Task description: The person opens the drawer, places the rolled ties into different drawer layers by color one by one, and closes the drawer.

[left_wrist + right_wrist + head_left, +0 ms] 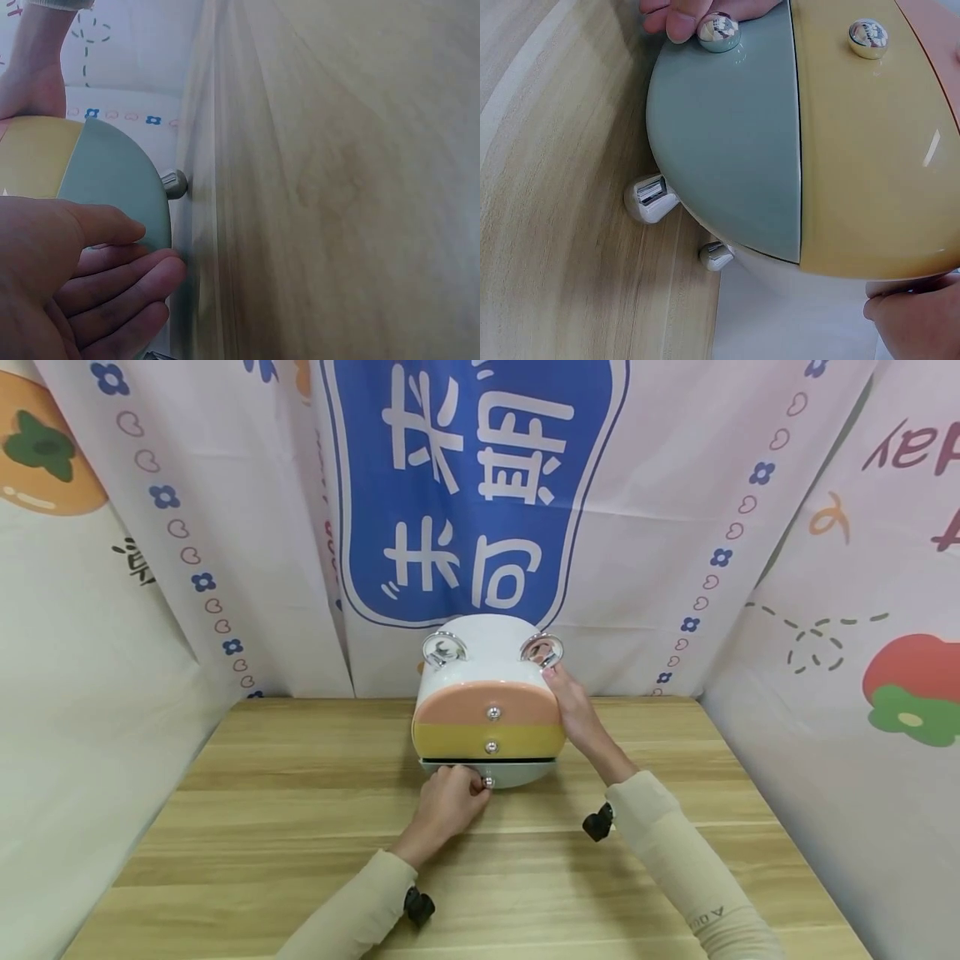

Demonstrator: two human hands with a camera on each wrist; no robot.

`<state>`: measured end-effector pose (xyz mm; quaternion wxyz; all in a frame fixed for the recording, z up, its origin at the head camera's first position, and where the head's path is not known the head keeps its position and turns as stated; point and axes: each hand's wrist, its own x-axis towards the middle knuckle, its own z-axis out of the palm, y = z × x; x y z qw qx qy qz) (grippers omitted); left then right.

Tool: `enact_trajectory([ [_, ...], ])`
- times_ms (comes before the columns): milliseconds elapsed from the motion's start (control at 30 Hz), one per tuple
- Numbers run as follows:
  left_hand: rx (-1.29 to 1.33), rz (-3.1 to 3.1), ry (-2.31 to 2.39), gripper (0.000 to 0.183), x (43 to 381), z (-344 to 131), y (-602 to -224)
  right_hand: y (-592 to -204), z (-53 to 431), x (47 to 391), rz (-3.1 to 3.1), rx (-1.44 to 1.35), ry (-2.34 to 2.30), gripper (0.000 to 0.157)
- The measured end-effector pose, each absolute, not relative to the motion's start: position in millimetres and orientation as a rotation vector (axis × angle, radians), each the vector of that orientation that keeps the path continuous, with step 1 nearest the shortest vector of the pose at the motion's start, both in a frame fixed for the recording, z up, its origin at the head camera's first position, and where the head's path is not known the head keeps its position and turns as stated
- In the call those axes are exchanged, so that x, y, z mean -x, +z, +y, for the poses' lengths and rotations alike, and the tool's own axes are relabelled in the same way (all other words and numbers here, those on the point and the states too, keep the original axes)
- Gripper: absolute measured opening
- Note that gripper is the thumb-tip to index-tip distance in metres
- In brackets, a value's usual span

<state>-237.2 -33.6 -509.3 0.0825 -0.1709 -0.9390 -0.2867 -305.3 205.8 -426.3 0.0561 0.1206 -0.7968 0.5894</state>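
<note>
A glossy rounded cabinet [487, 652] with pink, yellow and green drawer fronts sits tilted back, with two round silver eyes on top. At the green drawer [720, 135], my left hand [450, 797] has its fingers curled and pinches the silver knob [718, 31] between thumb and fingers. A narrow dark gap shows above this drawer. My right hand [577, 710] rests along the cabinet's right side, a fingertip beside the silver eye [542, 650]. Most of its fingers are hidden in the head view.
The cabinet is near the back edge of the wood-grain table [300, 810]. Printed cloth [637, 527] hangs behind it and at both sides. Silver feet [649, 199] project from the cabinet's underside. Black cameras [597, 823] are worn at both wrists.
</note>
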Motion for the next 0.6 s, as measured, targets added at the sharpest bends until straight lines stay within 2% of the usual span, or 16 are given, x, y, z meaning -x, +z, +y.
enact_trajectory([
  [600,0.514,-2.82,-0.84,0.028,246.7,-33.3,-507.9,-426.4,205.3,304.2,-2.421,-0.353,1.734,0.068],
])
